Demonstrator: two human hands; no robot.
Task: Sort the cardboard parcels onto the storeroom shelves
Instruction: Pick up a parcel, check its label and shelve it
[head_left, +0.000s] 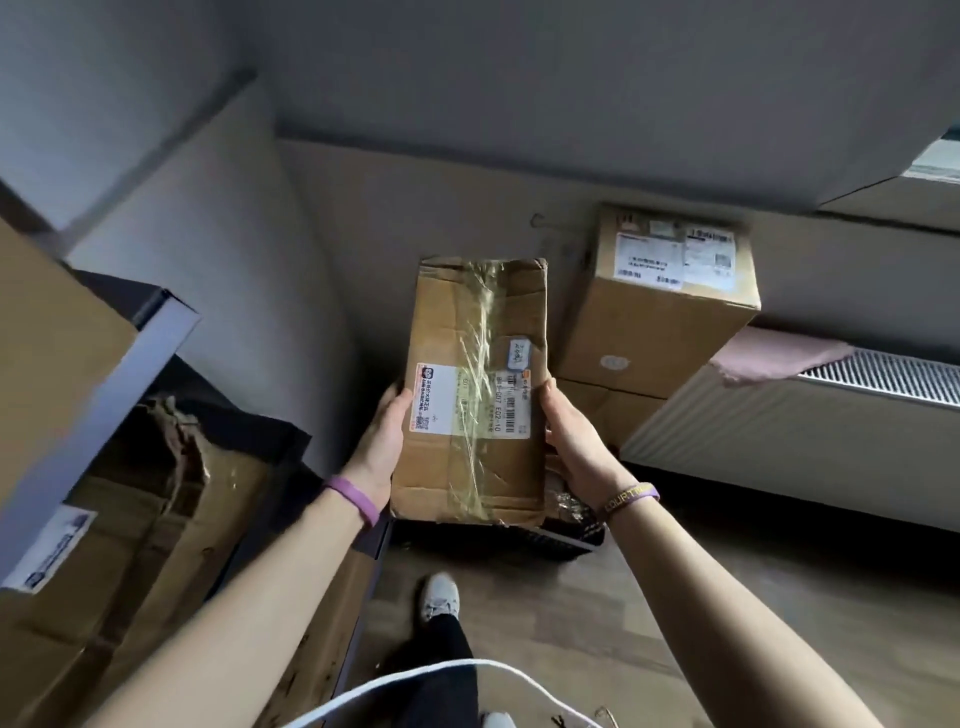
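Crumpled brown cardboard parcel (472, 395), taped and labelled, sits gripped between left hand (382, 441) and right hand (574, 441).

Held parcel (475, 389): we see a long, narrow brown cardboard box, creased and dented, with clear tape down its middle and white shipping labels on its near half; it is raised in the air, long axis pointing away from us.
Stacked parcel (660, 306): we see a bigger brown box with white labels on top, resting on another box by the wall, to the right of the held one and apart from it.
Shelf parcels (130, 519): we see large brown cartons on the dark shelves (171, 322) at left, one with a torn top edge and a white label.
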